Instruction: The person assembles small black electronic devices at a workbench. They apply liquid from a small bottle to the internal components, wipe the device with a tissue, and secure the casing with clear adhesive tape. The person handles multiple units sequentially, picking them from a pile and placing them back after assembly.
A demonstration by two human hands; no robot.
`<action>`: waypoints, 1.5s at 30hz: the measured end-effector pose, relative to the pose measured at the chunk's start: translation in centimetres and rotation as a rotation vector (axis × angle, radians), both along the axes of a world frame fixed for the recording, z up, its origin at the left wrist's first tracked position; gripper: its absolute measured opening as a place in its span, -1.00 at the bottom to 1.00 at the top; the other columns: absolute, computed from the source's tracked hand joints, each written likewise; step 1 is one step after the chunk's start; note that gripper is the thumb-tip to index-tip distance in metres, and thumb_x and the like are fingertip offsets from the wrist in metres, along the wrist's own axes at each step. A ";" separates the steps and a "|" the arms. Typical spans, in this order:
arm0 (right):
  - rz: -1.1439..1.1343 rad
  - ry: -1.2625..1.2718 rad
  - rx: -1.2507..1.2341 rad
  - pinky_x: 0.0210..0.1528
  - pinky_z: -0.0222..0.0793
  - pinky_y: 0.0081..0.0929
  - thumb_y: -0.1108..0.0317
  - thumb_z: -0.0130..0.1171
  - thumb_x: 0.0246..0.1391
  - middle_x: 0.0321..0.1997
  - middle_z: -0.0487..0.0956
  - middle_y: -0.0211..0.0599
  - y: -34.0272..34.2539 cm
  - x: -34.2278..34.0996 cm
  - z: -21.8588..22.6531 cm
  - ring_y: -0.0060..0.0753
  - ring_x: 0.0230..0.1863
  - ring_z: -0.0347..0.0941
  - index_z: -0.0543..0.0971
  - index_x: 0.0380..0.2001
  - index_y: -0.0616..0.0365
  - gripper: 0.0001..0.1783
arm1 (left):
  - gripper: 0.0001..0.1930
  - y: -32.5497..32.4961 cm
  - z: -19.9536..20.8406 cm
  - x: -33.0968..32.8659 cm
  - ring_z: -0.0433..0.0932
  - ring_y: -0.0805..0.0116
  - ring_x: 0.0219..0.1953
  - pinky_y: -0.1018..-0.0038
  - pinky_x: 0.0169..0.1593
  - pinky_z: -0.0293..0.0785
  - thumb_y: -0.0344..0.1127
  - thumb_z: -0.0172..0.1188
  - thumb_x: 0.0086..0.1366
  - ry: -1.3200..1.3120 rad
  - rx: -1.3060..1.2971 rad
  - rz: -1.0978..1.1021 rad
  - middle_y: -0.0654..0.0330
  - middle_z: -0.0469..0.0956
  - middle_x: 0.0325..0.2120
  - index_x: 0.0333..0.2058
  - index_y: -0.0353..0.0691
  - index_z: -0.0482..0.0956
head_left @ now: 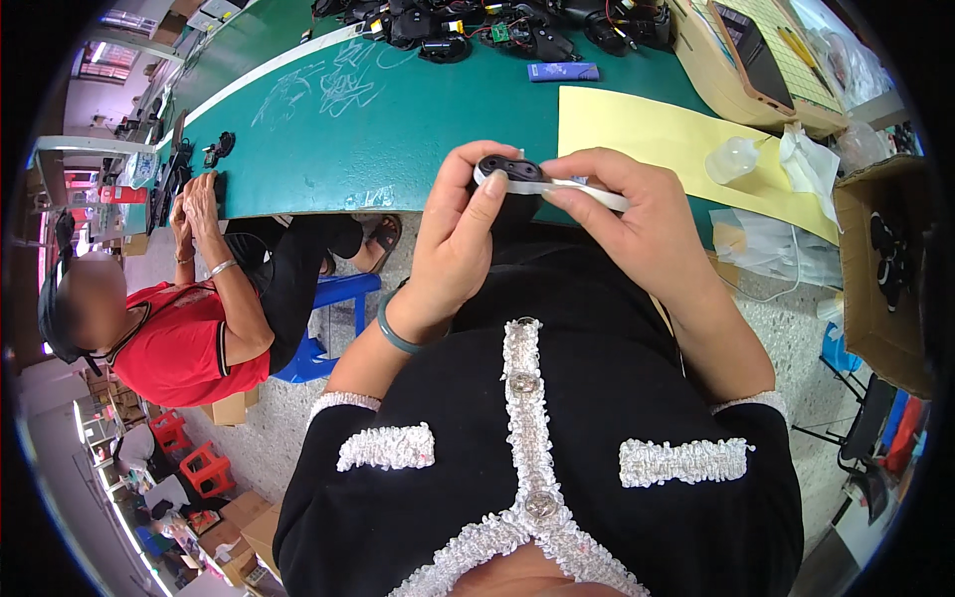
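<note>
Holding black, rounded part with two round recesses (519, 170) at 12 o'clock, left hand (453, 227) fingers grasping it, right hand (639, 211) pinching slim white strip (609, 199) at its edge, rectangular yellow sheet (622, 121) toward 1 o'clock.

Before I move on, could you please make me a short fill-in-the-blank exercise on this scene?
1. The part in the left hand is mostly ____.
2. The strip pinched by the right hand is ____.
3. The bangle circles the camera wearer's ____ wrist.
4. The large sheet on the green table is ____.

Missing words: black; white; left; yellow.
</note>
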State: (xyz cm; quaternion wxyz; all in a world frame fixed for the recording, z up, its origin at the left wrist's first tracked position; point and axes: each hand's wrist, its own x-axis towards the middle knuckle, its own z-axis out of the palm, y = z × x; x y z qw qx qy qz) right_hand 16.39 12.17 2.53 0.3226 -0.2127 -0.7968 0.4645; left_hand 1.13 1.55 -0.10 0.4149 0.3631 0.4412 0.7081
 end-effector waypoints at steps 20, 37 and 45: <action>-0.082 0.010 0.431 -0.36 0.29 -0.31 0.42 0.07 0.04 -0.49 0.56 -0.32 0.8 0.1 0.3 -0.18 -0.42 0.48 0.51 -0.40 0.09 -0.95 | -0.77 -0.2 0.3 -0.5 0.42 0.32 -0.23 0.46 -0.09 0.35 -0.48 0.08 0.22 0.741 0.192 0.229 0.08 0.43 -0.20 -0.13 -0.33 0.37; -0.433 -0.026 0.741 -0.07 0.27 -0.32 0.20 0.32 -0.08 -0.19 0.56 -0.22 5.0 1.3 -3.8 -0.17 -0.15 0.45 0.51 -0.06 0.09 -0.52 | -0.53 0.3 0.8 -0.3 0.41 0.23 0.03 0.35 0.10 0.39 -0.33 0.25 0.20 0.544 0.366 0.051 0.06 0.17 -0.01 -0.01 -0.31 0.25; -0.023 0.340 0.314 -0.28 0.35 -0.48 0.36 0.45 -0.24 -0.37 0.56 -0.29 -0.5 2.0 0.2 -0.31 -0.36 0.46 0.60 -0.28 0.19 -0.62 | -0.54 0.7 1.7 0.5 0.43 0.20 0.00 0.35 0.04 0.45 -0.24 0.30 0.18 0.716 0.359 0.078 0.05 0.17 -0.05 -0.08 -0.32 0.29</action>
